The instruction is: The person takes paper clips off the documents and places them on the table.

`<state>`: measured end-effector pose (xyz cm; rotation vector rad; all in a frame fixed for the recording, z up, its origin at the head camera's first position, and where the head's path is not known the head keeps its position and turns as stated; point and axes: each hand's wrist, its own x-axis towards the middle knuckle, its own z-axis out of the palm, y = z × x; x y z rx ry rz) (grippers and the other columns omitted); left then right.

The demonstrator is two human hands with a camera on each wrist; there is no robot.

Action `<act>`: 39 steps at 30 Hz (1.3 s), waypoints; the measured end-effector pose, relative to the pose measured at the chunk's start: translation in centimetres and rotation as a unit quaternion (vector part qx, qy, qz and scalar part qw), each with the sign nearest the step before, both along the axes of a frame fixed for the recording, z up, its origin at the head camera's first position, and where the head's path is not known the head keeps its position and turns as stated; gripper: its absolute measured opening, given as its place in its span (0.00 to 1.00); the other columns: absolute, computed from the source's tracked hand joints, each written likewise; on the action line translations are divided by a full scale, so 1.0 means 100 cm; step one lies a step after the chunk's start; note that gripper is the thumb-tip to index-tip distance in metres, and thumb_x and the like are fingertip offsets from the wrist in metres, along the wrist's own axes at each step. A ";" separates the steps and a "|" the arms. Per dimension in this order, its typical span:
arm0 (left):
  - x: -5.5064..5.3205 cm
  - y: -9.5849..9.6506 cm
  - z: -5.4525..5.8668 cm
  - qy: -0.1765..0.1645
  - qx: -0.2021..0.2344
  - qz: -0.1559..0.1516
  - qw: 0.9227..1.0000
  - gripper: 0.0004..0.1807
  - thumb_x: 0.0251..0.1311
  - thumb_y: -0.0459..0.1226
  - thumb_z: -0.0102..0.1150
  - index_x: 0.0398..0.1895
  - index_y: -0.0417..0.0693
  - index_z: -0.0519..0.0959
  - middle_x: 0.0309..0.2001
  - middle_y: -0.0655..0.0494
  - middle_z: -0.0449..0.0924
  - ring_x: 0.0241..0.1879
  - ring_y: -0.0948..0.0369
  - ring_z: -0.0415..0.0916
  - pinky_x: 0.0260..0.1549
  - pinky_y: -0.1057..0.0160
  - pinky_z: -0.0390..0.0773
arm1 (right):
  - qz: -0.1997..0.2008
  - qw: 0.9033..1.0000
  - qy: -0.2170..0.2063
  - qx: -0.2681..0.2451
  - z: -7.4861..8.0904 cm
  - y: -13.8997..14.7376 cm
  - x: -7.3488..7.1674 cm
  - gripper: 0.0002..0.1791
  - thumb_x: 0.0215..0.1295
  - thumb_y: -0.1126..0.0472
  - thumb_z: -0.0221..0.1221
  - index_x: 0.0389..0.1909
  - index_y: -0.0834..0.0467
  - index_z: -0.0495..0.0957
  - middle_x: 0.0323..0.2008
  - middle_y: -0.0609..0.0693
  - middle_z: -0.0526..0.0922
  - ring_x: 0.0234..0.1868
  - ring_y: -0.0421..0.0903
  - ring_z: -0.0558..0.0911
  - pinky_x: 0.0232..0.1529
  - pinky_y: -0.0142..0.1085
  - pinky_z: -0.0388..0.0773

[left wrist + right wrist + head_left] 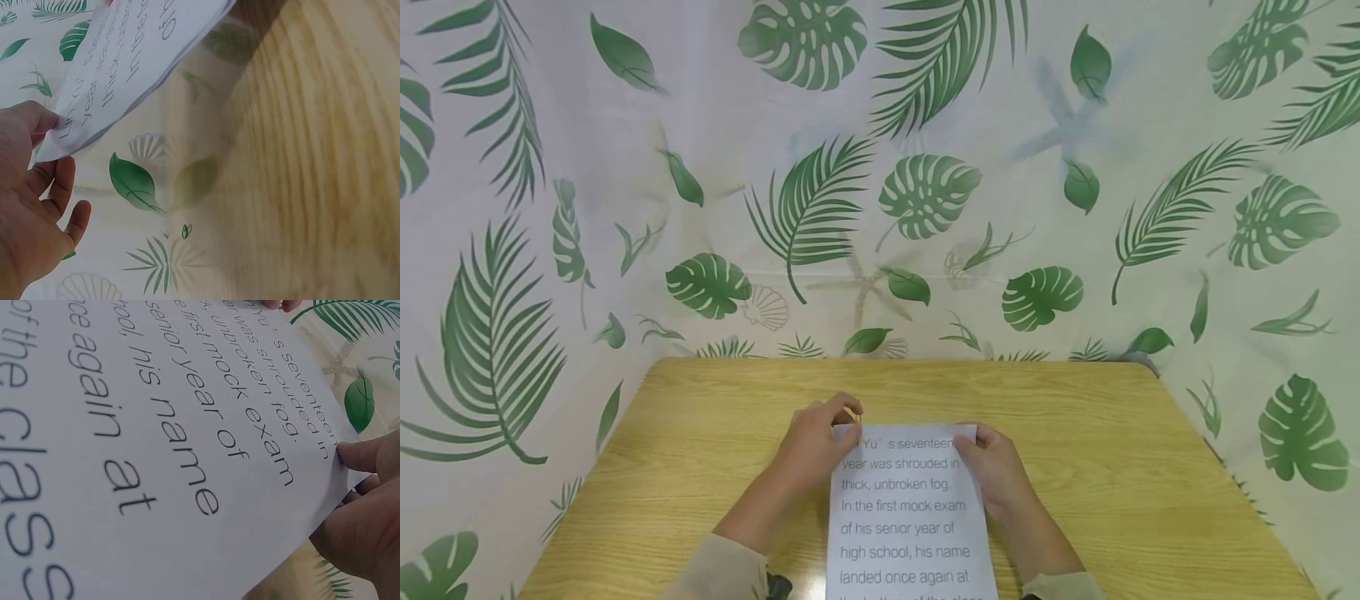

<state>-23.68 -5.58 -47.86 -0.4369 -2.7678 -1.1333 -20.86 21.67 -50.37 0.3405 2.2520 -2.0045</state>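
White sheets of paper [904,517] with large printed English text stand before me, the print facing my head camera. At the upper left corner my left hand [816,442] pinches them between thumb and fingers. My right hand [996,467] grips the upper right corner, its thumb over the front. In the left wrist view a second edge shows along the side of the paper [134,69], so there seems to be more than one sheet. The right wrist view shows the paper [250,537] held up at a slant. Its lower part runs out of the head view.
A wooden table [700,433] lies beneath and behind the paper. Around its back and sides hangs a white curtain [925,325] with green leaf prints. Light-coloured sleeves [722,571] cover my forearms. A dark object [778,586] shows by the left sleeve.
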 end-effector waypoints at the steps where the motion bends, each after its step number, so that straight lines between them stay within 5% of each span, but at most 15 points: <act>1: -0.001 -0.002 0.000 0.002 -0.001 -0.001 1.000 0.10 0.66 0.45 0.61 0.48 0.67 0.78 0.38 0.66 0.85 0.42 0.59 0.76 0.51 0.52 0.72 | -0.001 1.000 0.000 0.000 0.000 0.001 0.000 0.21 0.76 0.56 0.54 0.65 0.58 0.72 0.56 0.58 0.82 0.49 0.46 0.85 0.50 0.35 0.84; 6: -0.006 -0.011 -0.001 0.012 -0.002 0.008 1.000 0.10 0.66 0.45 0.60 0.49 0.64 0.78 0.35 0.68 0.82 0.40 0.62 0.73 0.41 0.60 0.72 | -0.004 1.000 -0.002 -0.002 -0.001 0.003 -0.001 0.20 0.76 0.57 0.54 0.65 0.58 0.73 0.55 0.58 0.83 0.47 0.46 0.86 0.49 0.35 0.84; 17: -0.011 -0.032 -0.003 0.039 -0.013 0.026 0.999 0.08 0.66 0.42 0.60 0.47 0.63 0.79 0.32 0.68 0.81 0.39 0.62 0.74 0.42 0.59 0.73 | -0.012 1.000 -0.004 -0.009 -0.004 0.009 -0.004 0.19 0.76 0.58 0.53 0.64 0.59 0.73 0.52 0.58 0.83 0.45 0.47 0.85 0.45 0.34 0.84; 23: -0.015 -0.045 -0.009 0.023 -0.057 0.050 0.997 0.09 0.66 0.43 0.62 0.48 0.62 0.79 0.32 0.69 0.82 0.39 0.63 0.74 0.55 0.49 0.68 | -0.013 1.000 -0.011 -0.011 -0.005 0.010 -0.004 0.20 0.76 0.57 0.53 0.64 0.58 0.73 0.52 0.57 0.83 0.45 0.46 0.85 0.44 0.33 0.83; 39: -0.032 -0.077 -0.032 -0.030 -0.154 0.052 0.986 0.10 0.63 0.44 0.66 0.47 0.61 0.82 0.32 0.67 0.87 0.36 0.61 0.81 0.55 0.43 0.71 | -0.007 1.000 -0.009 -0.014 -0.003 0.010 -0.003 0.19 0.77 0.58 0.52 0.64 0.58 0.72 0.52 0.57 0.83 0.46 0.46 0.85 0.44 0.33 0.84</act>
